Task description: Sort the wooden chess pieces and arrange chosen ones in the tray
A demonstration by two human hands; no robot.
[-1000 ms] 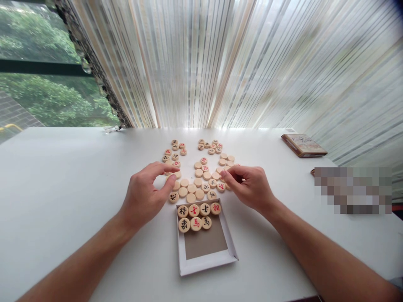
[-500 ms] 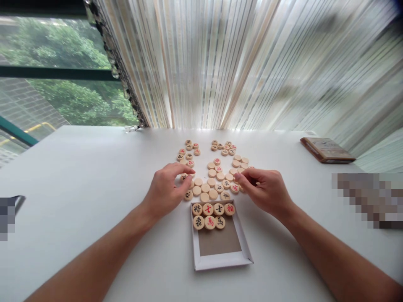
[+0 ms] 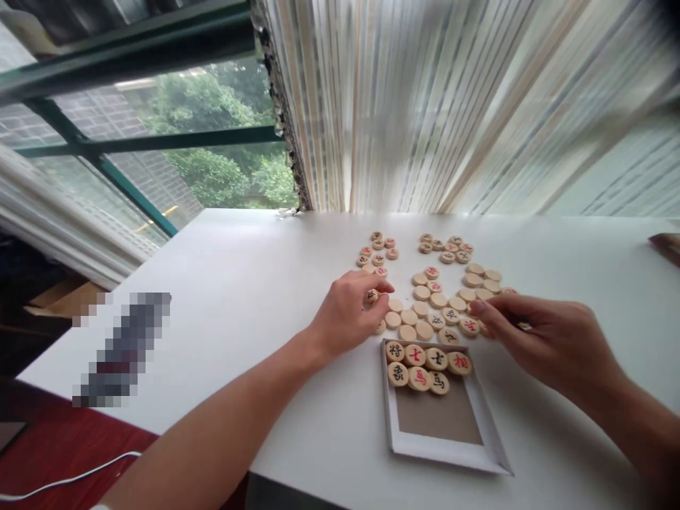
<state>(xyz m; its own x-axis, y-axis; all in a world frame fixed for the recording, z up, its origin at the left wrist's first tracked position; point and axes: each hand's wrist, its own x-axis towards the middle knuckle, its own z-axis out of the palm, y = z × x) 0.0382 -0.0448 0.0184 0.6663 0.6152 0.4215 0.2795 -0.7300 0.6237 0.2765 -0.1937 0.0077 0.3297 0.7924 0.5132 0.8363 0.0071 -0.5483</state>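
Round wooden chess pieces (image 3: 425, 297) with red and black characters lie scattered on a white table (image 3: 255, 304). My left hand (image 3: 348, 315) rests at the left side of the scatter, fingers curled around a piece (image 3: 371, 295) held between thumb and fingers. My right hand (image 3: 552, 340) sits at the right side, fingers pinched together over pieces there; what they hold is hidden. In front of the scatter lies a shallow white box (image 3: 440, 453) with a brown floor, holding several pieces (image 3: 425, 365) in two rows at its far end.
A striped sheer curtain (image 3: 467, 106) hangs behind the table, with a window (image 3: 202, 156) to the left. A brown box (image 3: 666, 246) shows at the far right edge. A blurred-out object (image 3: 125, 347) lies near the table's left edge, and a white cable (image 3: 69, 478) runs below.
The view has swung to the left, so the pieces and box now sit right of centre. Both hands stay at the same sides of the scatter, the left still pinching a piece.
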